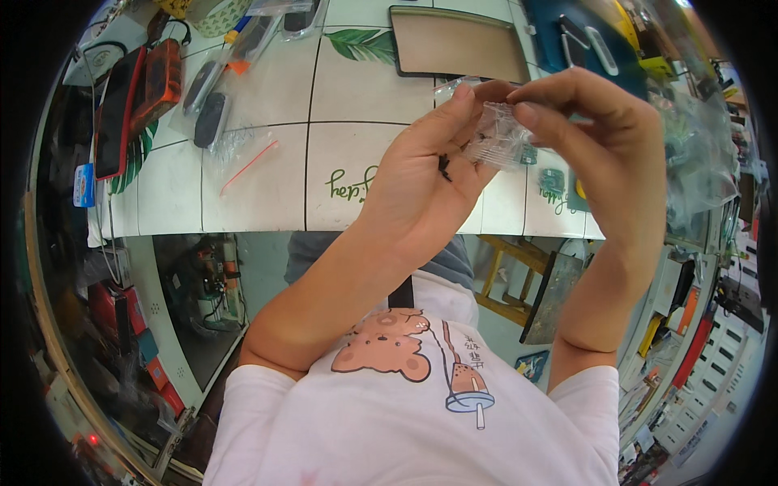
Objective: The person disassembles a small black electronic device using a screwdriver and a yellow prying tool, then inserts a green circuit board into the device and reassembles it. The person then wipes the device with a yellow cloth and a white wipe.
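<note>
Both of my hands are raised over the white tiled tabletop [267, 174]. Between them is a small clear plastic zip bag [496, 138]. My left hand [433, 154] is turned palm up, its thumb and fingers closed on the bag's left side. A small black piece [444, 168] lies against that palm; its kind is too small to tell. My right hand [587, 121] pinches the bag's right edge between thumb and fingertips. What the bag contains, if anything, I cannot make out.
A shallow tan tray with a dark rim [458, 44] stands at the back. Dark oval devices in clear bags [212, 120] lie left, near a red-cased phone [120, 113] and an orange case [158, 81]. A blue mat [559, 49] is at back right.
</note>
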Demonstrator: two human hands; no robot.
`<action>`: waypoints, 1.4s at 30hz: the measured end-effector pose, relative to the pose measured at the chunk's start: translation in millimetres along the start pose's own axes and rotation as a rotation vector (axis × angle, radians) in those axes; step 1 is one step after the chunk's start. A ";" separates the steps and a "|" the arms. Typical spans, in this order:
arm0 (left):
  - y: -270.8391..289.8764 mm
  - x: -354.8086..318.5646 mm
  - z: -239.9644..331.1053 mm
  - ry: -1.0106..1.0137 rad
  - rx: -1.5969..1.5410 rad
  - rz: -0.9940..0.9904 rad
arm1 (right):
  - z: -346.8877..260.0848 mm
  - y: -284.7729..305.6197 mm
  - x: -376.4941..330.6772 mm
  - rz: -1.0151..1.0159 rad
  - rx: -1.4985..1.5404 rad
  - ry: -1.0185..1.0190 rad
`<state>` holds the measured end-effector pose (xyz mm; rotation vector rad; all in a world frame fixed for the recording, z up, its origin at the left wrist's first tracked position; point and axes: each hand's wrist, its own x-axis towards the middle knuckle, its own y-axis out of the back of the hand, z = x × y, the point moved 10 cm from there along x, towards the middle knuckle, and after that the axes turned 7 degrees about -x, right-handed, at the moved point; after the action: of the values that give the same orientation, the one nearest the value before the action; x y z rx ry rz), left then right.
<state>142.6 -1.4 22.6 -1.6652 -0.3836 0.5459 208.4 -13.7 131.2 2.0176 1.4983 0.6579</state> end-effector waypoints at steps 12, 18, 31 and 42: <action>-1.4 2.3 18.1 0.027 -0.134 -0.030 | -34.8 -10.8 9.2 -0.145 -0.225 0.098; -10.4 0.5 41.6 0.043 -0.212 -0.207 | 46.3 -25.7 -71.9 -0.665 -0.245 -0.016; -35.2 -77.1 131.0 -0.265 -0.104 -0.263 | 42.5 -29.7 -89.1 -0.486 0.015 0.031; -42.0 -360.0 262.0 -1.292 -0.084 -0.132 | -6.0 -71.2 -32.4 -0.900 -0.156 0.280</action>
<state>-299.4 27.8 84.7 -1.1433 -1.4342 1.4808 146.0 -27.2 85.5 0.9722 2.1894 0.6367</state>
